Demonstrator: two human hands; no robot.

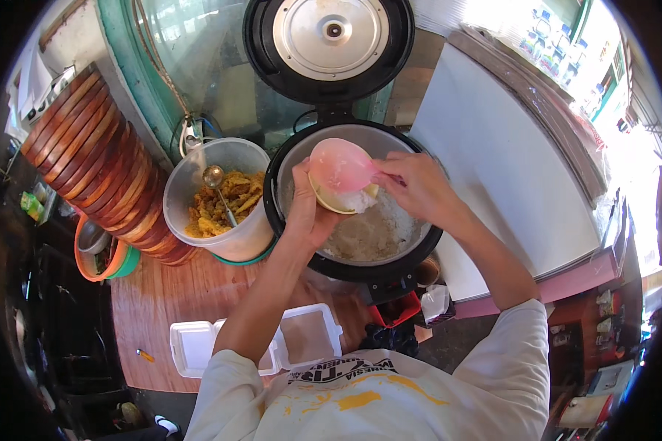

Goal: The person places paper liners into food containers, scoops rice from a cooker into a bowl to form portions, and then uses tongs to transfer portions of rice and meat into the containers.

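Observation:
Over the open rice cooker [275, 190], my left hand [309, 212] holds a small yellowish bowl [331, 203] with white rice [360, 200] in it. My right hand [419, 184] grips the handle of a pink plastic rice paddle [339, 164]. Its broad blade covers much of the bowl and seems to rest against the rice; grains stick to its face. More cooked rice [364, 237] lies in the cooker's inner pot beneath both hands. The cooker's lid [331, 38] stands raised behind.
Left of the cooker is a clear plastic tub [179, 206] of fried food [229, 201] with a metal ladle [220, 195]. Stacked wooden bowls [105, 176] lean beside it. White foam boxes [309, 333] lie open on the wooden table [143, 308], near an orange lighter [145, 355]. A white panel [491, 165] stands right.

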